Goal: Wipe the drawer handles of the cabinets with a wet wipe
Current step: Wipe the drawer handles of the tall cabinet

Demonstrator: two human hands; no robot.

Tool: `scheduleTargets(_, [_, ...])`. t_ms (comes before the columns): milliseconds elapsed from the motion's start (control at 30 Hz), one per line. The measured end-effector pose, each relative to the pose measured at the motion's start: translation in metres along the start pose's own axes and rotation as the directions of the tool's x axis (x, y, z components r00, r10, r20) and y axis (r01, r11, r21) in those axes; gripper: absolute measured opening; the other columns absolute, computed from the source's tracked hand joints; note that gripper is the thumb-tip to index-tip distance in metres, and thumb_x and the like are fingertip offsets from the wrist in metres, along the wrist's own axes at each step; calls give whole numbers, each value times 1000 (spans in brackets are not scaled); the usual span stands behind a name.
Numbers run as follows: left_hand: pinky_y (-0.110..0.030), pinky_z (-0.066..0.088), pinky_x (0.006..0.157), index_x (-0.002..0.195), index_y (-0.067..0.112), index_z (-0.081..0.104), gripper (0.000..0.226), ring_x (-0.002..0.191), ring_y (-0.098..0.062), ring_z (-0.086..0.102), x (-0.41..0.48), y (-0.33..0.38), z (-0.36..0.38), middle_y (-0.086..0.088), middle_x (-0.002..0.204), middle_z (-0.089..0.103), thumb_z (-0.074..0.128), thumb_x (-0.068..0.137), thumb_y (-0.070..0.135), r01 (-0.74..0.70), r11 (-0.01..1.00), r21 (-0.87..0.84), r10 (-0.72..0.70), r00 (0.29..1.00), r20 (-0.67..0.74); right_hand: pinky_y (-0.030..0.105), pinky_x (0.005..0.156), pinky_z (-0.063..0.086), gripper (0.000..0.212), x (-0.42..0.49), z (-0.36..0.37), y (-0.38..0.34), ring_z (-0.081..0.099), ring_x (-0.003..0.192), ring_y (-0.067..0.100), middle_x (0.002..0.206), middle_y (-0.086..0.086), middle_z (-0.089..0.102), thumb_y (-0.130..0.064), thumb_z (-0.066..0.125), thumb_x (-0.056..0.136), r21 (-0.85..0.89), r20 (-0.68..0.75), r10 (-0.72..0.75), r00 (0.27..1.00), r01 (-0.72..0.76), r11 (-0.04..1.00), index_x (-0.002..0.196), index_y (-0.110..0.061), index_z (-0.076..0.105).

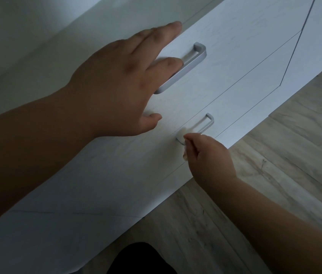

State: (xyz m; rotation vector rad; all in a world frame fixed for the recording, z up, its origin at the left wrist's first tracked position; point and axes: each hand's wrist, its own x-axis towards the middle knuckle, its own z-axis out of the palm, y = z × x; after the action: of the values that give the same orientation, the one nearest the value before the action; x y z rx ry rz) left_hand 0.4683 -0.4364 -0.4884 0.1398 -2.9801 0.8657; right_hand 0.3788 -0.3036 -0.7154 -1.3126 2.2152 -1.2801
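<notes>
- Pinching the wet wipe [180, 133] between thumb and curled fingers, the right hand [209, 155] holds it against the left end of the lower handle [208, 125], where the bar meets the drawer front.
- The wipe is bunched into a small white wad. Part shows above the fingertips, a bit more below the knuckles, and the rest is hidden in the hand.
- The left hand [116, 82] lies flat on the upper drawer front [235, 46], fingers straight and gripping nothing. Two fingers cross the upper handle [191, 65].
- Handling, wipe: it looks soft, light and limp, with no stiffness of its own, so the fingers must back it. Damp, it likely slides easily on metal and could slip out of a loose pinch.
- Handling, handles: slim silver bars bent at both ends, rigid and smooth, fixed to the front. They are not fragile, but pulling along the bar may drag the drawer open, and the flat left hand probably guards against that.
- Where to hold: best to wrap the wad around the bar, thumb on one side and fingers on the other, then run it end to end, including the posts and underside.
- Wood-look floor [274, 175] below the cabinet.
</notes>
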Motion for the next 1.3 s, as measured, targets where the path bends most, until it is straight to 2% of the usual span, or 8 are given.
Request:
scheduleTargets(167, [-51, 48, 102, 141, 10, 47, 80, 150, -36, 33, -1, -2, 0, -15, 172, 15, 68, 79, 57, -5, 1000, 4, 5, 1000, 11, 40, 70, 58, 21, 9, -13, -2, 64, 71, 17, 77, -8, 67, -31, 44, 106, -59, 96, 3, 995, 3, 998, 98, -26, 63])
scheduleTargets(300, [-50, 48, 99, 139, 11, 47, 77, 149, -36, 34, -1, -1, -1, -15, 171, 16, 68, 79, 55, -5, 1000, 8, 5, 1000, 15, 39, 69, 56, 20, 13, -21, -6, 65, 72, 19, 74, -9, 65, -33, 50, 106, -15, 32, 68, 997, -68, 998, 124, -25, 56])
scheduleTargets(500, [-49, 43, 110, 150, 16, 43, 86, 154, -33, 29, -1, 4, -1, -11, 172, 16, 50, 79, 64, 78, 995, -67, -76, 997, 30, 39, 64, 57, 18, 14, -22, -3, 64, 66, 15, 71, -10, 66, -42, 58, 102, 0, -103, 68, 992, -69, 998, 97, -26, 64])
scheduleTargets(700, [-49, 32, 120, 162, 23, 27, 99, 157, -29, 23, -2, 14, -9, -4, 173, 16, 28, 73, 68, 195, 968, -159, -189, 980, 54, 35, 75, 57, 25, 0, -7, 2, 68, 91, 17, 110, -6, 71, -35, 53, 105, -100, -114, -39, 993, 27, 995, 122, -22, 66])
scheduleTargets(833, [-48, 30, 120, 162, 22, 26, 99, 157, -29, 23, -5, 15, -9, -5, 173, 15, 27, 74, 66, 190, 969, -161, -182, 981, 62, 25, 73, 48, 21, -3, -5, 4, 69, 86, 16, 103, -5, 73, -21, 56, 104, -52, -122, -68, 990, 63, 997, 120, -18, 69])
scheduleTargets(1033, [-50, 48, 98, 141, 12, 45, 77, 149, -37, 34, 0, 0, -1, -14, 171, 17, 67, 81, 55, 13, 1000, 17, -13, 999, 33, 42, 69, 57, 28, 12, -18, 6, 69, 73, 23, 85, -1, 72, -40, 49, 105, -33, -62, 12, 998, -14, 999, 127, -22, 52])
scheduleTargets(1167, [-49, 49, 97, 139, 11, 46, 75, 148, -38, 36, 0, -1, 1, -15, 171, 16, 70, 81, 53, 13, 1000, 18, -14, 999, 29, 41, 63, 56, 19, 13, -19, -1, 62, 64, 21, 72, -3, 66, -37, 48, 106, -120, -25, 31, 999, -34, 992, 105, -22, 60])
scheduleTargets(1300, [-51, 48, 101, 140, 11, 46, 76, 150, -36, 33, 0, -2, 1, -14, 172, 15, 69, 80, 53, 11, 1000, 27, -12, 1000, 22, 35, 60, 53, 25, 10, -15, -11, 57, 61, 21, 67, -5, 57, -39, 38, 108, -248, 98, 1, 995, 23, 969, 104, -23, 57])
